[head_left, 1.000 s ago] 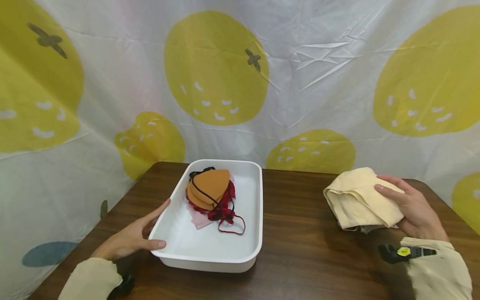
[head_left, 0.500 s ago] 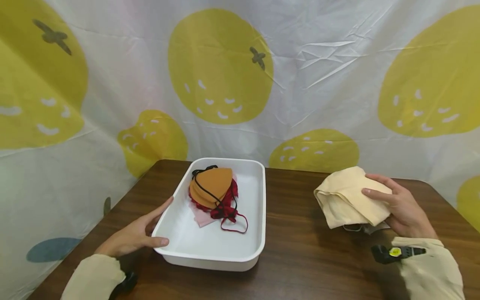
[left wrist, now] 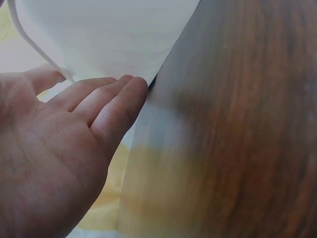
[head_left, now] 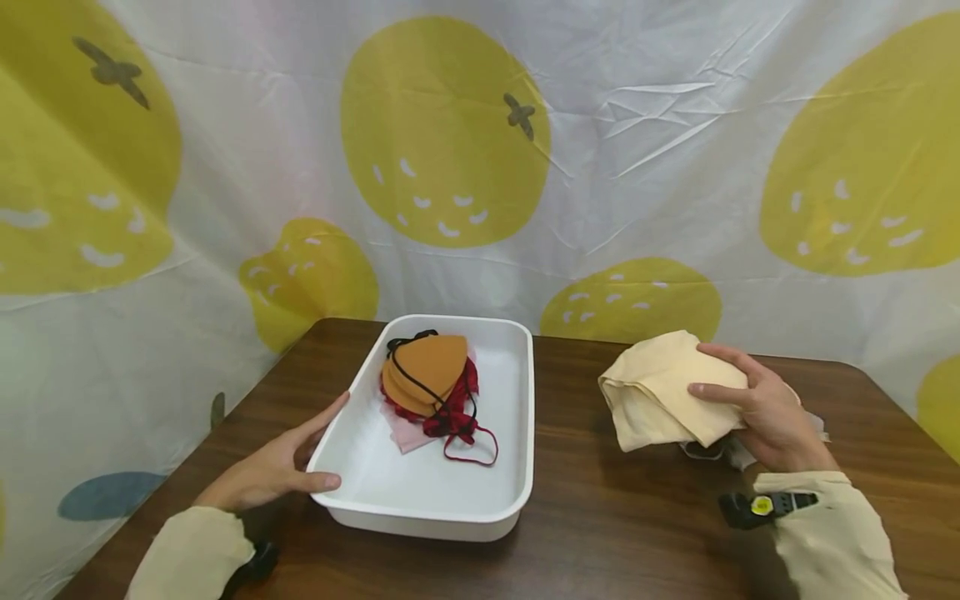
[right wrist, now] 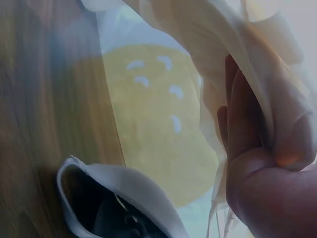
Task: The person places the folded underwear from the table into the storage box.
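In the head view my left hand (head_left: 262, 467) holds the left side of a white tray (head_left: 420, 521), thumb over its rim near the front corner. The left wrist view shows its fingers (left wrist: 116, 106) against the outer wall. Inside the tray lies a folded mustard-orange fabric piece (head_left: 431, 367) with black cords, over red fabric (head_left: 442, 427) with a thin loop and a pink cloth (head_left: 408, 437). My right hand (head_left: 768, 408) grips a bunched cream cloth (head_left: 660, 392) above the table, thumb on top. Its other fingers are partly hidden by the cloth.
A whitish item with a dark inside (right wrist: 126, 198) lies beneath and behind my right hand, partly hidden. Everything stands on a dark brown wooden table (head_left: 577, 500). A white curtain (head_left: 480, 283) with yellow fruit prints hangs behind and left of it.
My right hand has moved left with the cream cloth, nearer the tray, uncovering more of the whitish item. The left hand stays at the tray; the view has shifted slightly.
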`<state>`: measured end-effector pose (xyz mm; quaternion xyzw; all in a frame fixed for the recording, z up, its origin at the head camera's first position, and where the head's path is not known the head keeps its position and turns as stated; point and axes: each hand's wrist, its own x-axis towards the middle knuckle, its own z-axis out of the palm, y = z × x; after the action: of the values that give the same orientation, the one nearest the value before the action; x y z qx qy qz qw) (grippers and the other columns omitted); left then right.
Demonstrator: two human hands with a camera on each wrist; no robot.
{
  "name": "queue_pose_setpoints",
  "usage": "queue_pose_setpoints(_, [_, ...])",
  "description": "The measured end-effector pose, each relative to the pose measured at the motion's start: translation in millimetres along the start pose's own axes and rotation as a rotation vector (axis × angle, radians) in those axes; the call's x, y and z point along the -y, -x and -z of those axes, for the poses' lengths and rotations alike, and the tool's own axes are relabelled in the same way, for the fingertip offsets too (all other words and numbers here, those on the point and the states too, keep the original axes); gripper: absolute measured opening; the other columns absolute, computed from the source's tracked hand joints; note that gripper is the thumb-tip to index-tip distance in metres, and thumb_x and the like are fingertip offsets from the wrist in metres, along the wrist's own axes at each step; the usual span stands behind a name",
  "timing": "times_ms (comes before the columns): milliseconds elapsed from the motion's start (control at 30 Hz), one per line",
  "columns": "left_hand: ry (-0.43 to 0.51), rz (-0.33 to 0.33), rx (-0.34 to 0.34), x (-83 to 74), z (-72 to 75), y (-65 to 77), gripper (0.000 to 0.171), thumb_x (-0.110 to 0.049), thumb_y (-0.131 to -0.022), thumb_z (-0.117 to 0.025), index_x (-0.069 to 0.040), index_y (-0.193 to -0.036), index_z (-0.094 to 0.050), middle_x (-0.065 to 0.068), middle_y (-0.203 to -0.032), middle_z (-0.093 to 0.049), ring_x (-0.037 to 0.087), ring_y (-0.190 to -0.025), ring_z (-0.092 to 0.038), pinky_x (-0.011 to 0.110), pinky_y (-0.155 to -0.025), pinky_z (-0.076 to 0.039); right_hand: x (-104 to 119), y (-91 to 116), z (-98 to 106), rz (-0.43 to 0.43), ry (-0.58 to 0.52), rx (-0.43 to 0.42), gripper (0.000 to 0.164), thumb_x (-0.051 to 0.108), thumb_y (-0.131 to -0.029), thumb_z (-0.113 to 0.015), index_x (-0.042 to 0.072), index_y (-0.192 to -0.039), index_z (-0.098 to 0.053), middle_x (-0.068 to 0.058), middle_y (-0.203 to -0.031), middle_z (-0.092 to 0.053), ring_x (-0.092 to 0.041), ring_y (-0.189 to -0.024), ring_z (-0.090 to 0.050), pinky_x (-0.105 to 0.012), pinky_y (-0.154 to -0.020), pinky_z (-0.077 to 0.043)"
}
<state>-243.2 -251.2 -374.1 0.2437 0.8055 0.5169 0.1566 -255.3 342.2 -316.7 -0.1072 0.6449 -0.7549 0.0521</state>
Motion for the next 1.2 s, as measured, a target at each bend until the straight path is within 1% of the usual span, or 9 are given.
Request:
queue_pose_setpoints(133, [-0.021, 0.001, -0.01, 0.1, -0.2, 0.3, 0.112, -0.026, -0.086, -0.079, -0.013, -0.162, 0.002, 0.036, -0.163, -0.004, 0.051, -0.135, -0.033, 0.02, -0.09, -0.05, -1.0, -2.8, -13.3, -0.013, 0.028, -0.004, 0.054, -0.004, -0.098, -0.057, 0.025, -0.142, -0.045, 0.005, -0.115, -0.059, -0.013, -0.086, -0.071, -0.031, -0.067, -0.06])
queue_pose_setpoints(233, [-0.033, 0.009, -0.02, -1.2, -0.1, 0.8, 0.112, -0.026, -0.086, -0.08, -0.013, -0.162, 0.001, 0.035, -0.164, -0.004, 0.051, -0.137, -0.031, 0.019, -0.09, -0.048, 0.0, -4.6, -23.1, -0.004, 0.047, -0.004, 0.056, -0.004, -0.097, -0.059, 0.023, -0.143, -0.043, 0.004, -0.118, -0.057, -0.013, -0.087, -0.071, -0.032, -0.067, -0.061])
queue_pose_setpoints(467, [-0.048, 0.02, -0.028, -3.2, -0.6, 0.6, 0.11, -0.027, -0.086, -0.08, -0.014, -0.162, -0.001, 0.034, -0.164, -0.005, 0.051, -0.138, -0.031, 0.017, -0.091, -0.047, 8.5, -6.6, -47.5, 0.06, 0.045, 0.009, 0.061, -0.009, -0.093, -0.061, 0.018, -0.145, -0.041, 0.001, -0.121, -0.056, -0.011, -0.094, -0.069, -0.031, -0.07, -0.061])
queue_pose_setpoints(567, [-0.041, 0.008, -0.023, -2.3, -0.7, 0.1, 0.11, -0.026, -0.087, -0.079, -0.014, -0.162, 0.0, 0.034, -0.164, -0.004, 0.051, -0.138, -0.031, 0.017, -0.091, -0.047, 14.1, -5.0, -58.9, 0.075, 0.058, 0.021, 0.063, -0.009, -0.092, -0.061, 0.018, -0.145, -0.042, 0.0, -0.121, -0.055, -0.012, -0.094, -0.07, -0.032, -0.07, -0.061])
queue_pose_setpoints(633, [-0.03, -0.01, -0.014, -1.0, -0.8, -0.2, 0.109, -0.024, -0.087, -0.078, -0.013, -0.162, 0.001, 0.036, -0.163, -0.005, 0.051, -0.136, -0.033, 0.018, -0.091, -0.049, 17.7, -3.8, -67.0, 0.074, 0.07, 0.03, 0.063, -0.009, -0.092, -0.062, 0.019, -0.146, -0.042, -0.001, -0.12, -0.055, -0.013, -0.091, -0.071, -0.033, -0.069, -0.061])
queue_pose_setpoints(767, [0.004, -0.04, 0.005, 1.2, -1.2, -1.2, 0.108, -0.019, -0.089, -0.076, -0.011, -0.162, 0.003, 0.039, -0.161, -0.01, 0.05, -0.131, -0.04, 0.023, -0.089, -0.052, 23.9, -1.1, -83.7, 0.075, 0.11, 0.049, 0.064, -0.007, -0.092, -0.064, 0.021, -0.146, -0.043, -0.004, -0.119, -0.053, -0.015, -0.088, -0.072, -0.035, -0.068, -0.061])
queue_pose_setpoints(900, [0.021, -0.037, 0.008, 2.2, -2.2, -1.8, 0.108, -0.019, -0.089, -0.076, -0.012, -0.162, 0.004, 0.04, -0.159, -0.012, 0.048, -0.128, -0.043, 0.025, -0.089, -0.053, 26.8, 1.5, -101.1, 0.076, 0.18, 0.06, 0.064, -0.004, -0.091, -0.066, 0.021, -0.146, -0.043, -0.008, -0.124, -0.048, -0.015, -0.092, -0.071, -0.036, -0.07, -0.061])
queue_pose_setpoints(1067, [0.005, -0.019, 0.002, 1.9, -3.2, -0.6, 0.108, -0.022, -0.089, -0.076, -0.013, -0.162, 0.003, 0.038, -0.161, -0.01, 0.049, -0.132, -0.039, 0.022, -0.09, -0.051, 22.8, 1.8, -122.5, 0.052, 0.267, 0.061, 0.067, 0.001, -0.088, -0.073, 0.02, -0.145, -0.045, -0.011, -0.129, -0.045, -0.016, -0.095, -0.068, -0.037, -0.072, -0.061])
queue_pose_setpoints(1200, [-0.011, -0.022, -0.012, 0.5, -2.7, 0.3, 0.108, -0.021, -0.089, -0.077, -0.013, -0.162, 0.001, 0.036, -0.163, -0.006, 0.05, -0.135, -0.034, 0.019, -0.091, -0.049, 15.7, -2.2, -136.0, 0.037, 0.295, 0.07, 0.069, 0.002, -0.084, -0.077, 0.019, -0.144, -0.046, -0.013, -0.132, -0.045, -0.018, -0.1, -0.065, -0.038, -0.075, -0.061])
